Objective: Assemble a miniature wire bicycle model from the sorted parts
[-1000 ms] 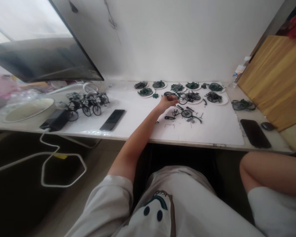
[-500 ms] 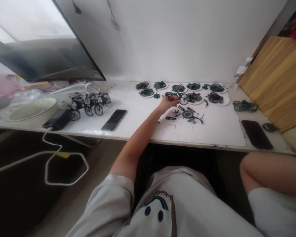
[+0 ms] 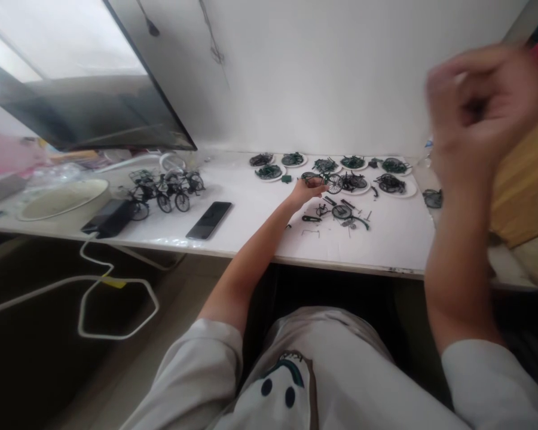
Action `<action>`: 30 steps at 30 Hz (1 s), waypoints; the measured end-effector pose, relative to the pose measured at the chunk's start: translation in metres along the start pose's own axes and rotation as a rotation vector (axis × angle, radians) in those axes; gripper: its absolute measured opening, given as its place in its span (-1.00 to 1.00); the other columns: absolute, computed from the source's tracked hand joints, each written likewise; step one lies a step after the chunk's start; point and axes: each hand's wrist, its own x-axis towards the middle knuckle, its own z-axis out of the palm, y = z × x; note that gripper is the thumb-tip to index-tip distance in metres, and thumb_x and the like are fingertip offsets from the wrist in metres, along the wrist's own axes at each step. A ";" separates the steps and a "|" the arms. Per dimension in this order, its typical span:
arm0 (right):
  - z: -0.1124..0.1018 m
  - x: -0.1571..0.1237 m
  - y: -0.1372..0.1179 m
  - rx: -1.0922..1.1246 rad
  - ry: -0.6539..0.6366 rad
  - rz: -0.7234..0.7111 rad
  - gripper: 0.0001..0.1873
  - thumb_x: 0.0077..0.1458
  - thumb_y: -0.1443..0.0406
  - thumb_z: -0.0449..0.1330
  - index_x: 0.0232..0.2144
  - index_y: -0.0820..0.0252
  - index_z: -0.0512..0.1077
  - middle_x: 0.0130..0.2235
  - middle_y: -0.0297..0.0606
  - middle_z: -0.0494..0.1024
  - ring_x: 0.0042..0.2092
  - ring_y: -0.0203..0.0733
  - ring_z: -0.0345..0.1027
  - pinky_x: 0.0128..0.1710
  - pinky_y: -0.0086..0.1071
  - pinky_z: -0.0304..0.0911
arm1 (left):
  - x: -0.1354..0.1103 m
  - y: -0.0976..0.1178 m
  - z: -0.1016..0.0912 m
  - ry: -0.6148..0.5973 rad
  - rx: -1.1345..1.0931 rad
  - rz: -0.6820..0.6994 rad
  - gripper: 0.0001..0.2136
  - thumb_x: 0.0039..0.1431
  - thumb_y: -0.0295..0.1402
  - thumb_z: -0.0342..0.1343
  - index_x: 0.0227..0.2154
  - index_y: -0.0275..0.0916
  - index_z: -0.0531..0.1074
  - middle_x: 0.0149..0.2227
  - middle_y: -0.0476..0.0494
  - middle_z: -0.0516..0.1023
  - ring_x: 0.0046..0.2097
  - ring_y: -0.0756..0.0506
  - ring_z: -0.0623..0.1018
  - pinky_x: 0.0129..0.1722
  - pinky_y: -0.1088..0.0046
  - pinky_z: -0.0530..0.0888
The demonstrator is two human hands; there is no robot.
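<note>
My left hand (image 3: pixel 308 190) is closed on a small model bicycle (image 3: pixel 324 180), part-built and dark green, holding it just over the white sheet on the table. One spoked wheel shows beyond my fingertips. Close in front of this hand lie loose bicycle parts: a wheel (image 3: pixel 341 211), a curved mudguard strip (image 3: pixel 361 223), a dark flat piece (image 3: pixel 311 218) and several thin rods. At the upper right, my right hand (image 3: pixel 488 104) is raised near the camera, blurred, with its fingers curled in. I see nothing held in it.
Several white plates of bicycle parts (image 3: pixel 407 190) line the back. On the left stand several finished model bicycles (image 3: pixel 164 190), a phone (image 3: pixel 210 220), a black adapter (image 3: pixel 109 218) and a basin (image 3: pixel 63 200). A monitor (image 3: pixel 116 107) leans overhead. Right is a wooden board (image 3: pixel 524 200).
My right hand has come up into view on the right, its fingers curled. My left hand still holds the model bicycle in the same place. The view has shifted slightly.
</note>
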 end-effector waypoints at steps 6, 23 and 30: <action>0.051 -0.036 0.104 -0.325 -0.179 0.172 -0.60 0.37 -0.02 0.33 -0.26 0.20 0.61 -0.54 -0.49 0.16 -0.47 -0.32 0.01 -0.35 -0.31 0.05 | -0.001 0.002 -0.001 0.013 -0.036 -0.013 -0.56 -0.11 -0.11 0.59 -0.31 -0.33 0.61 -0.30 -0.14 0.59 -0.29 -0.03 0.49 -0.18 0.30 0.52; 0.088 -0.128 0.160 -0.173 -0.552 0.528 -0.27 0.07 -0.31 0.38 -0.10 0.20 0.60 -0.47 -0.39 0.33 -0.39 -0.19 0.15 -0.32 -0.29 0.07 | -0.002 0.004 0.000 -0.051 -0.004 0.051 -0.53 -0.06 -0.02 0.57 -0.30 -0.31 0.62 -0.32 -0.13 0.59 -0.31 -0.02 0.49 -0.23 0.36 0.51; 0.091 -0.132 0.157 -0.205 -0.557 0.523 -0.40 0.19 -0.25 0.31 -0.23 0.17 0.60 -0.50 -0.40 0.28 -0.40 -0.21 0.09 -0.33 -0.29 0.05 | -0.002 0.004 0.002 -0.075 -0.033 0.033 -0.52 -0.09 -0.02 0.59 -0.30 -0.32 0.63 -0.28 -0.14 0.60 -0.28 -0.01 0.50 -0.22 0.37 0.53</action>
